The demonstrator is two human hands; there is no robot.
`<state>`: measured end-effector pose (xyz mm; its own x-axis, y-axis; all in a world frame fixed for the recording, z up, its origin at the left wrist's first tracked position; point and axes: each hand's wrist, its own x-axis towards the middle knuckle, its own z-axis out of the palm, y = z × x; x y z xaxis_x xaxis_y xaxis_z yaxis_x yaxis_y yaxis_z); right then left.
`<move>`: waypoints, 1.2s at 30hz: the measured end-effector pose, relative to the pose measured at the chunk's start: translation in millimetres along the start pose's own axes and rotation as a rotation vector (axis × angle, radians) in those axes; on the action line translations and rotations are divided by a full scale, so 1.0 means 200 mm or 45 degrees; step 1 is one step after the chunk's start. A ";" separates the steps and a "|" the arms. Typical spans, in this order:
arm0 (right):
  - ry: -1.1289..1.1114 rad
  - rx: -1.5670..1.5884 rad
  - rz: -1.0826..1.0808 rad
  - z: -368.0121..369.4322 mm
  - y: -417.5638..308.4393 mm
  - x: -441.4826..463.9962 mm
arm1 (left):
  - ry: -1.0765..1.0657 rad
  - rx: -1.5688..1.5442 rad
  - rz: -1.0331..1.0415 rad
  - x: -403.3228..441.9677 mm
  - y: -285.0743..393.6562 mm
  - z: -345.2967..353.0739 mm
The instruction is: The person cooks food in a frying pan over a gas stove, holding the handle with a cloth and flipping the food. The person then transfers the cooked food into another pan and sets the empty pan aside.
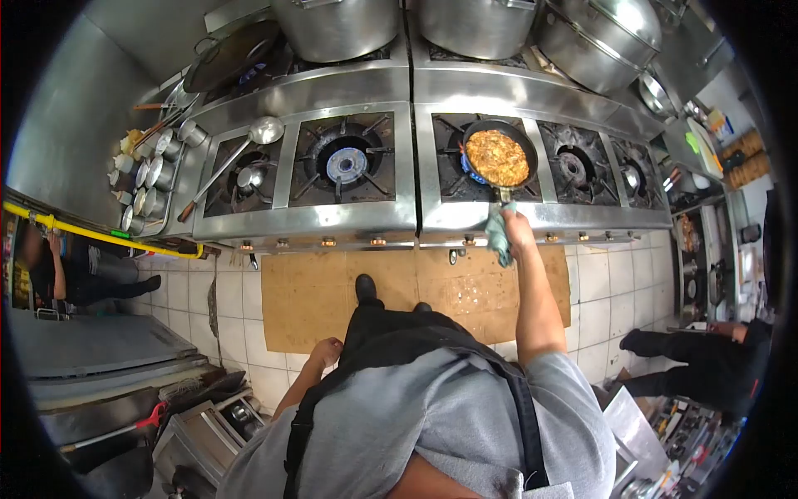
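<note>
My right hand [517,231] is closed around the handle of a black frying pan [533,155], with a green cloth [498,239] bunched in its grip. The pan rests over a burner, and blue flame [472,170] shows at its lower left edge. A round, golden-brown food like an omelette [497,158] fills most of the pan. Down by my left thigh hangs my left hand [330,351], its fingers loosely curled with nothing visible in them.
A long-handled ladle [266,130] lies across the left burners. Large steel pots [337,29] stand behind. Metal containers [155,173] line the left side. Cardboard [316,287] covers the floor tiles. Other people stand at far left [50,266] and right [706,358].
</note>
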<state>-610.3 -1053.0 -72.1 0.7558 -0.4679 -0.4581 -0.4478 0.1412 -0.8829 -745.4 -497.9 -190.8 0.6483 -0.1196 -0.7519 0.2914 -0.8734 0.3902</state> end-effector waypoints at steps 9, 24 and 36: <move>-0.012 0.036 0.032 -0.03 0.00 -0.06 | 0.134 -0.038 0.078 0.05 0.03 0.01; -0.080 -0.072 -0.046 -0.03 0.05 0.13 | -0.008 0.119 -0.067 0.02 -0.08 -0.01; -0.045 -0.094 -0.112 -0.09 0.16 0.20 | 0.060 0.164 -0.061 0.05 -0.08 -0.12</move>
<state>-602.9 -1082.8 -117.3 0.8095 -0.4446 -0.3836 -0.4119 0.0355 -0.9105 -726.8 -473.1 -191.8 0.6690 -0.0568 -0.7411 0.2319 -0.9313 0.2807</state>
